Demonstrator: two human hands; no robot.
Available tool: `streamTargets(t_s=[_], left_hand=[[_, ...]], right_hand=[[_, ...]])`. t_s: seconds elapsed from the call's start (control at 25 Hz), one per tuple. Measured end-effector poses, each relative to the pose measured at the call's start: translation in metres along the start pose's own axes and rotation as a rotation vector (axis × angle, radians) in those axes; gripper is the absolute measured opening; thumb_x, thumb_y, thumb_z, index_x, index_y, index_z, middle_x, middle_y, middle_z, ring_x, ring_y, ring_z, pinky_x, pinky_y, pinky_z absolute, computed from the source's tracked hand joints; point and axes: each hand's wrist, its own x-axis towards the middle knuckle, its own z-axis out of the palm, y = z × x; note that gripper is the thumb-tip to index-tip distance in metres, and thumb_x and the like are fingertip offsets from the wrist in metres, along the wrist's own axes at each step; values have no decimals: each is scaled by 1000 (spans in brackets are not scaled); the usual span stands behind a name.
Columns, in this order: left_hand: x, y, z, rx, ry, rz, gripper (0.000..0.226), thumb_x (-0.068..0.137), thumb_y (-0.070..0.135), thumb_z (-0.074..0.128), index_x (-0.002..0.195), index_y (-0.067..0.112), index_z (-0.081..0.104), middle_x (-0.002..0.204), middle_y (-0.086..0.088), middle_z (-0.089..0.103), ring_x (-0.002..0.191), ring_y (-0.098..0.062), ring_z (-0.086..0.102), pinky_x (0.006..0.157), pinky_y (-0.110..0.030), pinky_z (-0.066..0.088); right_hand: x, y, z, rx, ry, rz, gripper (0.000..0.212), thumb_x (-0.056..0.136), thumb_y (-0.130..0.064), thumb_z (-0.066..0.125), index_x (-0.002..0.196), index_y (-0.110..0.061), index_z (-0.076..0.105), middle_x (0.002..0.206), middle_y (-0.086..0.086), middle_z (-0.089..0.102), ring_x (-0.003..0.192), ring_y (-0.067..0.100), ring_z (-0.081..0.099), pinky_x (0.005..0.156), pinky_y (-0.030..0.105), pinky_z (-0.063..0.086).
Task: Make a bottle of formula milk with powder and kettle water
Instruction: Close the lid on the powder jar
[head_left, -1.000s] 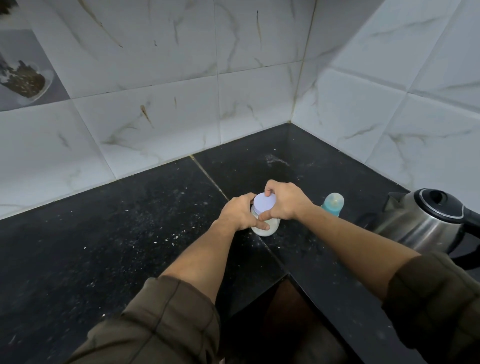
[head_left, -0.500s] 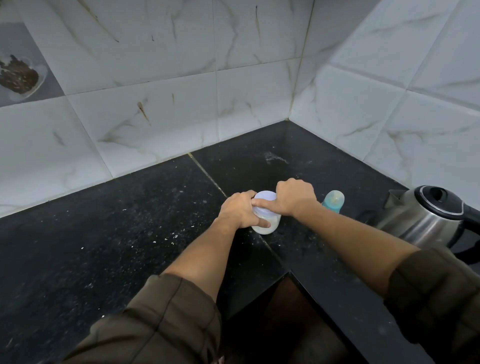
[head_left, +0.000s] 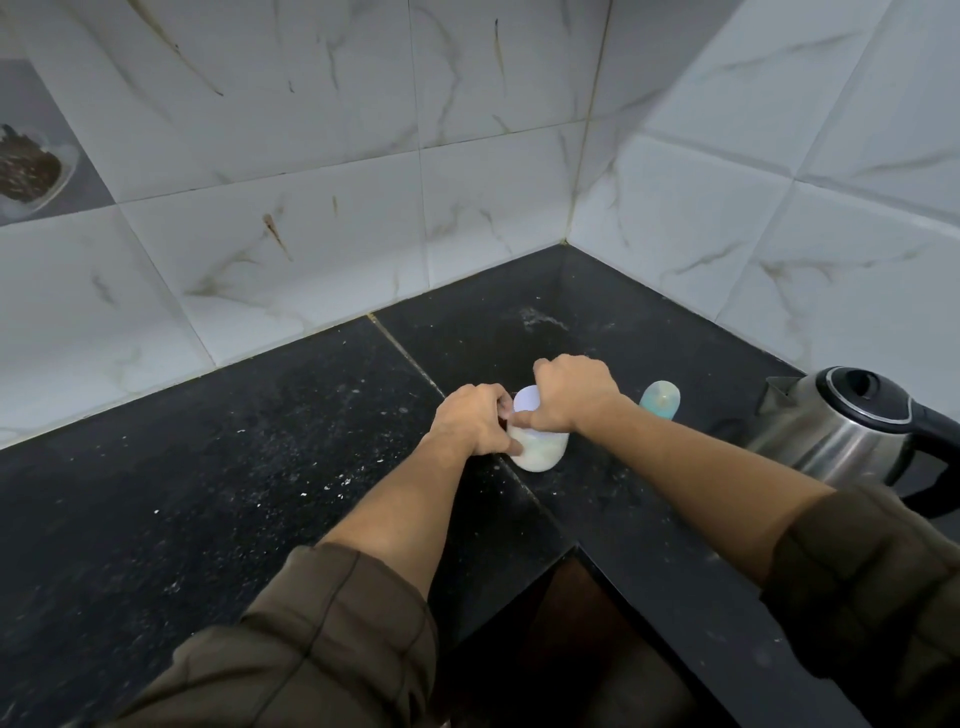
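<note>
A small white powder jar (head_left: 540, 453) stands on the black counter (head_left: 260, 467) near the corner. My left hand (head_left: 475, 421) grips the jar's body from the left. My right hand (head_left: 571, 397) curls over its pale round lid (head_left: 525, 401) and holds it from above. Just right of the jar stands a baby bottle with a teal top (head_left: 660, 399), untouched. A steel kettle (head_left: 841, 426) with a black lid and handle sits at the far right.
White marble-look tiled walls meet in a corner behind the counter. The counter's inner edge drops off near the bottom centre (head_left: 571, 551). White specks dust the counter surface on the left.
My right hand has turned on the lid, fingers shifting round it, while my left hand keeps the jar in place. The view has drifted slightly.
</note>
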Motion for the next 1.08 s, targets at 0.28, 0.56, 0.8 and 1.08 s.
streamTargets(t_s=[0.28, 0.56, 0.8, 1.08], left_hand=[[4, 5, 8, -129, -74, 13, 117, 46, 63, 88, 149, 30, 45, 139, 4, 57, 128, -20, 52, 104, -44, 48], [14, 17, 8, -103, -67, 34, 68, 53, 53, 94, 108, 26, 65, 93, 10, 68, 88, -15, 64, 79, -35, 55], [21, 17, 4, -50, -101, 46, 71, 50, 55, 93, 110, 27, 66, 93, 10, 69, 89, -14, 65, 83, -38, 56], [54, 45, -32, -123, -102, 109, 116, 51, 54, 95, 151, 25, 45, 143, 5, 59, 134, -21, 53, 113, -42, 41]], right_hand=[[5, 14, 0, 153, -72, 30, 62, 77, -72, 72, 102, -18, 51, 94, 1, 62, 86, 23, 61, 68, 34, 47], [6, 11, 0, 146, -117, 51, 47, 71, -58, 78, 82, -18, 57, 78, -1, 58, 78, 21, 65, 66, 33, 55], [6, 11, 1, 222, -113, 91, 49, 70, -58, 78, 88, -15, 62, 78, 0, 62, 74, 20, 64, 61, 31, 53], [27, 52, -32, 253, 30, 158, 54, 75, -63, 75, 95, -17, 56, 91, 1, 61, 84, 25, 62, 68, 33, 48]])
